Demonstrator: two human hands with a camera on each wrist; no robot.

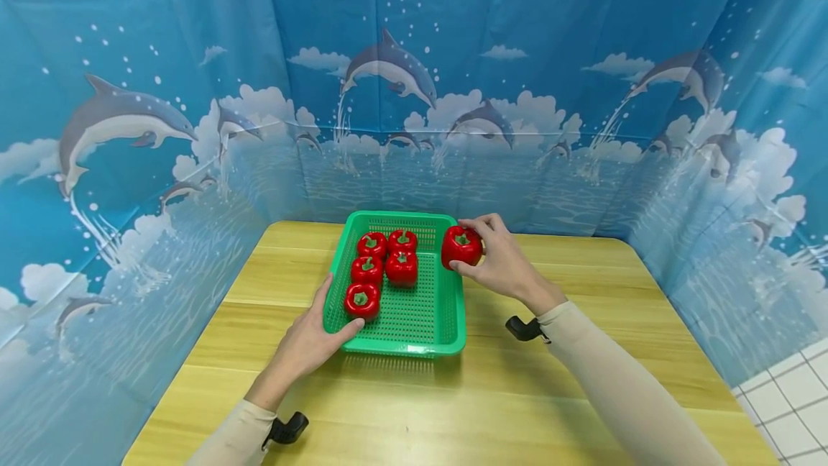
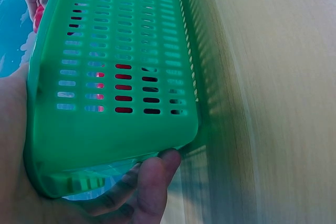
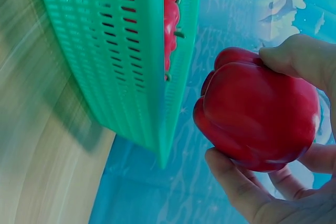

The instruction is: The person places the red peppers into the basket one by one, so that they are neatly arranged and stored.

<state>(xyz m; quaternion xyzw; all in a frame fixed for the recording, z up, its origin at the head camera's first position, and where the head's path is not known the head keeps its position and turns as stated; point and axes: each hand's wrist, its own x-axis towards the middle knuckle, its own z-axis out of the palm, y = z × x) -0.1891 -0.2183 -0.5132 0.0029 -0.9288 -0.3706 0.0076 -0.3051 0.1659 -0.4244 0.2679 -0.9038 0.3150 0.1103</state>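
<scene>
Beside basket's (image 1: 396, 322) far-right rim | right hand (image 1: 501, 265) grips glossy red pepper (image 1: 461, 247) | left hand (image 1: 309, 342) clasps basket's near-left corner

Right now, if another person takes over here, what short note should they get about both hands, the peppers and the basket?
Left hand: grips the near left corner of the green basket, thumb over the rim.
Right hand: holds one red pepper at the basket's far right edge, not yet inside.
Basket: stands on the wooden table.
Done: five peppers already lie in the basket, all in its left and far part.
Left: it seems the held pepper goes in next; the basket's right and near part has free space. No other loose peppers show on the table.
</scene>
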